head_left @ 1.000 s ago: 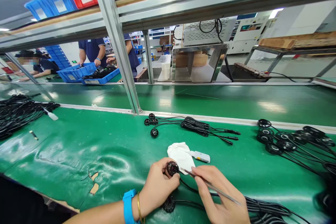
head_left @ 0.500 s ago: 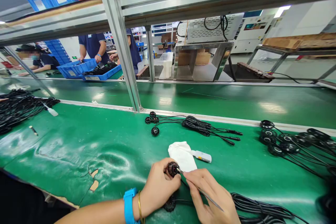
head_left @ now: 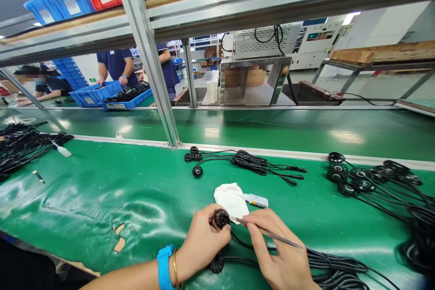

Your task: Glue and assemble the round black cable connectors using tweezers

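Observation:
My left hand (head_left: 203,241) is closed around a small round black cable head (head_left: 221,218), its open face turned up. A black cable runs from it to the right, beneath my other hand. In my right hand (head_left: 280,251) are thin metal tweezers (head_left: 287,239), pinched between thumb and fingers; their tip points left, a little apart from the cable head. Below my left wrist lies a second round black head (head_left: 216,263) on its cable. A white cloth (head_left: 228,195) rests just beyond my hands, with a small clear bottle (head_left: 258,200) touching its right side.
Bundled cables with round heads (head_left: 249,162) lie near the white ledge. More heads and cables (head_left: 362,180) cover the right side; a cable heap (head_left: 25,147) sits far left. A metal post (head_left: 152,72) rises from the bench. Co-workers stand beyond, by blue bins (head_left: 127,99).
The tweezers' tip has pulled back right from the cable head, and the tool now lies flatter. My left hand still holds the head. The whole view has shifted slightly.

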Tool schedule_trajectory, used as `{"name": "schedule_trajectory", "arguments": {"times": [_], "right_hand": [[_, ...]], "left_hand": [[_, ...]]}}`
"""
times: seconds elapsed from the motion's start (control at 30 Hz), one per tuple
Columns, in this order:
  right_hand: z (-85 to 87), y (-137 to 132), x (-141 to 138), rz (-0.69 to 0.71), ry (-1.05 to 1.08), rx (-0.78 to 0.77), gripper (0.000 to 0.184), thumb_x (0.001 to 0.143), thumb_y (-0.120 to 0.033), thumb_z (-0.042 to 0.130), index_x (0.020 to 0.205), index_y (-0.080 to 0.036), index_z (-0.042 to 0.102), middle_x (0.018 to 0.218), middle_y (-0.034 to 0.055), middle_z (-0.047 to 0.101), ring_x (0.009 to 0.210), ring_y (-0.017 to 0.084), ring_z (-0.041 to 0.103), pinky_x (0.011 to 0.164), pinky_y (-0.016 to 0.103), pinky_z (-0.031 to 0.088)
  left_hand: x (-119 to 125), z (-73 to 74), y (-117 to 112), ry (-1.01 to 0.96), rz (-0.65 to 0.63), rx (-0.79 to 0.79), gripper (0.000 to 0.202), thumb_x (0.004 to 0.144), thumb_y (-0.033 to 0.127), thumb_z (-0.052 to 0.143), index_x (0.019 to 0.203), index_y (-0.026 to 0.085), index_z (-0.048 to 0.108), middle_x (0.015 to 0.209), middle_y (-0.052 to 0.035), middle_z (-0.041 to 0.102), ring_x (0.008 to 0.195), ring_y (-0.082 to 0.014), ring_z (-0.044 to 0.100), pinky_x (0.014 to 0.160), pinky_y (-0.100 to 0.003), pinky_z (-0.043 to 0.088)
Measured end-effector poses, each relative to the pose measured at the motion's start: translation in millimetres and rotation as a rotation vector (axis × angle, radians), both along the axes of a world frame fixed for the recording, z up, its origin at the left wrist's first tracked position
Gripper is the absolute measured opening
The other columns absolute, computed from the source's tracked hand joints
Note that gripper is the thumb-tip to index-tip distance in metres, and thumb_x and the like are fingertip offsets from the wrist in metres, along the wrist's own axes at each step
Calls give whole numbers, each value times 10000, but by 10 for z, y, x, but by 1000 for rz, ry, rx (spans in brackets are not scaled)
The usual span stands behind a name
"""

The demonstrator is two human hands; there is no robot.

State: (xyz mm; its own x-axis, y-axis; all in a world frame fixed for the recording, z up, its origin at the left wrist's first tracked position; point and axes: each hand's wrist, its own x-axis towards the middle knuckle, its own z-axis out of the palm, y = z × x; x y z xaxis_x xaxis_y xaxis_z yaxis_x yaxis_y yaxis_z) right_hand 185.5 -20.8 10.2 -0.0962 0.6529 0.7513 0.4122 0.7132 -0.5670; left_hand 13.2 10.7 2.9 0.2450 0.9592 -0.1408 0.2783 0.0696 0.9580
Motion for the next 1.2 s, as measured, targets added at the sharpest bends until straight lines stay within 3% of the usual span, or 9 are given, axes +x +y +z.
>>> {"name": "schedule_trajectory", "arguments": {"times": [0.17,0.43,0.57,0.73,1.0,1.2], "right_hand": [[17,-21,18,-3,-37,23,212,944,-21,514,1090,-147,603,943,79,613,891,167,613,773,275,533],[-119,-24,-73,11,-175,22,248,951,-16,476,1134,-149,576,919,75,593,804,148,619,699,240,547],[-142,-12,-121,30,-127,12,275,946,3,472,1160,-139,571,914,76,582,789,139,616,694,234,547],[-73,20,-144,43,-96,-3,234,956,-28,479,1104,-163,601,885,56,596,763,134,622,667,231,540],[82,-36,22,-49,26,18,170,934,-57,532,1016,-172,627,902,57,635,840,167,630,731,270,543],[31,0,-81,60,19,-16,207,941,-40,513,1061,-164,628,927,64,637,860,164,640,747,253,560]], "left_hand": [[-11,-1,-5,8,4,-4,156,723,159,604,875,133,627,688,24,540,610,-109,460,562,-219,372],[-15,-48,-29,-60,2,9,185,731,168,640,912,135,664,737,2,618,636,-115,513,585,-204,408],[-12,-18,-57,-99,-12,7,192,732,174,642,917,133,673,719,10,611,614,-106,495,574,-197,397],[1,29,-43,-116,-30,-17,154,716,161,616,862,121,641,692,16,570,619,-108,472,586,-212,394],[-2,46,-20,-39,-5,-50,178,710,156,606,885,125,621,690,20,544,591,-107,480,550,-222,386],[3,65,-16,-70,-15,-39,157,720,177,625,866,120,623,709,9,563,634,-113,479,587,-221,400]]}}
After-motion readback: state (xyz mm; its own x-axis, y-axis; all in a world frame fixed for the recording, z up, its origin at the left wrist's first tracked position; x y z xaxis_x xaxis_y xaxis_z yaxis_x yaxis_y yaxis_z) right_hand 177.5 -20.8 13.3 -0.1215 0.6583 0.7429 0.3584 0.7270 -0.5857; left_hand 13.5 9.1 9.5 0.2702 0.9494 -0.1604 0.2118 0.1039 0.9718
